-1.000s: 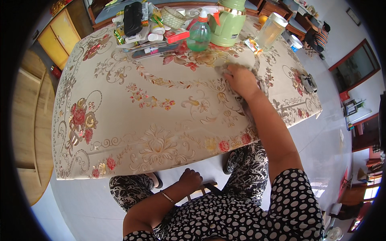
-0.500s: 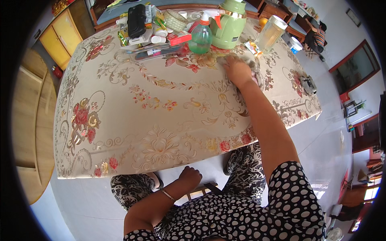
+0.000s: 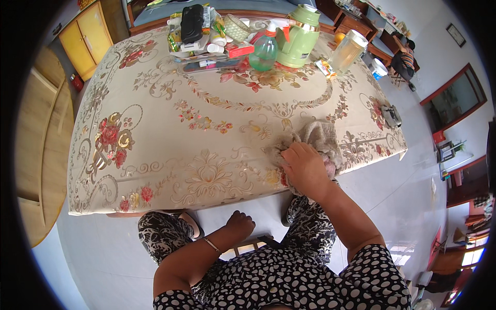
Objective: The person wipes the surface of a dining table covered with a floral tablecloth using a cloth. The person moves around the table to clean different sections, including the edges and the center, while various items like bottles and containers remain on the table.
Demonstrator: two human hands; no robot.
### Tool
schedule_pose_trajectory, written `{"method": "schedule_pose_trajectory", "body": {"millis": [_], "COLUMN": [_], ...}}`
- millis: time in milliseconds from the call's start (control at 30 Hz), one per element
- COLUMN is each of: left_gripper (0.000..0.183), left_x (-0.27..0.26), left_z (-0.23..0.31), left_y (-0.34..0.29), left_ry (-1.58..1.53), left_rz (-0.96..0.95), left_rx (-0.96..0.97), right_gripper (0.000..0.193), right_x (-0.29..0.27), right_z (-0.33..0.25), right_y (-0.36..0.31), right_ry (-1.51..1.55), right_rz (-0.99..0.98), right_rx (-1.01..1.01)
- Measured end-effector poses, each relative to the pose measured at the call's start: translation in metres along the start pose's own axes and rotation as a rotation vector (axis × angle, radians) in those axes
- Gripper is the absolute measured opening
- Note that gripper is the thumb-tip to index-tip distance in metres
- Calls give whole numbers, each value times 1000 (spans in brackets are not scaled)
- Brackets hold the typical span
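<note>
Near the front right edge of the table, my right hand (image 3: 306, 166) presses down on a crumpled grey-beige cloth (image 3: 322, 136), its fingers curled into the fabric. The cloth lies flat against the flowered tablecloth (image 3: 155, 124) and bunches up around the hand. Below the table's front edge, above my lap, my left hand (image 3: 241, 226) is closed in a loose fist, apart from the table. Nothing shows in it.
Across the table's far side stand a green spray bottle (image 3: 263, 51), a green thermos (image 3: 297, 39), a clear jar (image 3: 349, 53) and a tray (image 3: 212, 65) of small packages. A grey object (image 3: 391, 115) sits at the right edge. Another person (image 3: 404, 59) sits farther back.
My right hand has drawn the cloth from beside the thermos toward me, to the table's front right edge. My left hand stays in a fist, nearly in place.
</note>
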State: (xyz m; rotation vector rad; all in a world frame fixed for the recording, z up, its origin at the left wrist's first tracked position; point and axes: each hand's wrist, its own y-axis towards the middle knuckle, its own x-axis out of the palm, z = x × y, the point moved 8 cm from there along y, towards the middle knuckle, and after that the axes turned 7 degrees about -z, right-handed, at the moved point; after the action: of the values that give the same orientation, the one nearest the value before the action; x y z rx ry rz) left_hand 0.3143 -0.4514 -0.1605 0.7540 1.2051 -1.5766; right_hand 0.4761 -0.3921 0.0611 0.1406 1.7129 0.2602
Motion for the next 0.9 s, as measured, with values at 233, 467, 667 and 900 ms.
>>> {"method": "schedule_pose_trajectory", "body": {"millis": [233, 467, 667, 900], "left_gripper": [11, 12, 11, 12], "left_x": [1, 2, -5, -13], "left_z": [6, 1, 1, 0], "left_y": [2, 5, 4, 4], "left_ry": [11, -33, -46, -34], "left_rz": [-34, -71, -58, -1], "left_rx": [11, -7, -4, 13], "right_gripper": [16, 26, 27, 21], "right_x": [4, 32, 39, 24], "right_z": [41, 106, 134, 78], "right_y": [54, 133, 162, 97], "right_ry": [27, -16, -46, -42], "right_rz": [32, -51, -132, 73], "right_rx": [98, 296, 448, 142]}}
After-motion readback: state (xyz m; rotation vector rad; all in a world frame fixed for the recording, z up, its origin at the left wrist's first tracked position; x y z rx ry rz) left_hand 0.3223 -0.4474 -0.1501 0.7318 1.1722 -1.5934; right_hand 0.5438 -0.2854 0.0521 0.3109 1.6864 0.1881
